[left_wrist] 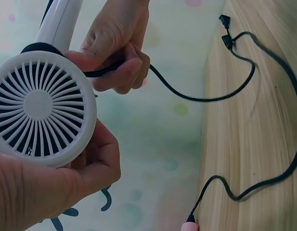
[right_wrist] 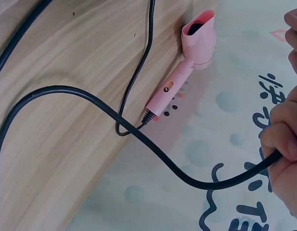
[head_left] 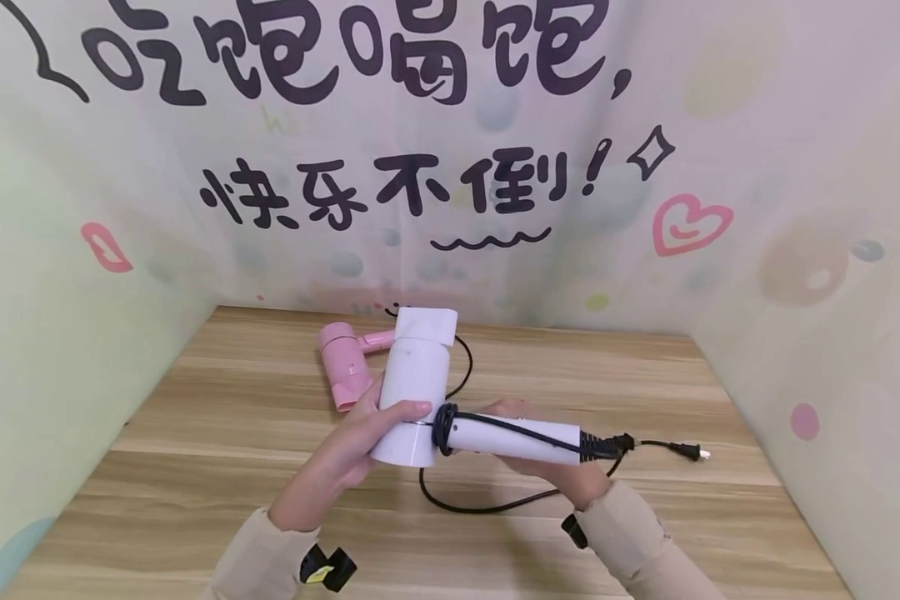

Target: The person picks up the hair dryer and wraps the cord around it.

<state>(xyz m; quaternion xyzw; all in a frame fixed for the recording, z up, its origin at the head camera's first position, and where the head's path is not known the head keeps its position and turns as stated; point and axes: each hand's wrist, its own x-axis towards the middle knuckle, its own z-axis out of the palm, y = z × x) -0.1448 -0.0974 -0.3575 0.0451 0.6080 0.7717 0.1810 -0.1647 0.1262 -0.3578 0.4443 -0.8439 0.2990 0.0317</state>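
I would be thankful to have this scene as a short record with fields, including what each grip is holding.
Place: wooden tabletop, with a backdrop behind it bearing large dark characters
Left grip: holds a white hair dryer
Right grip: holds a black cord
Coils: black, wound at the root of the white handle
Also there: pink hair dryer, lying on the tabletop, partly hidden by the white one in the head view
Plug: black, pale prongs
Unclear: which dryer this plug belongs to

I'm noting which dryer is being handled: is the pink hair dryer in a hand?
No, the pink hair dryer lies on the table, while the left hand grips the white hair dryer.
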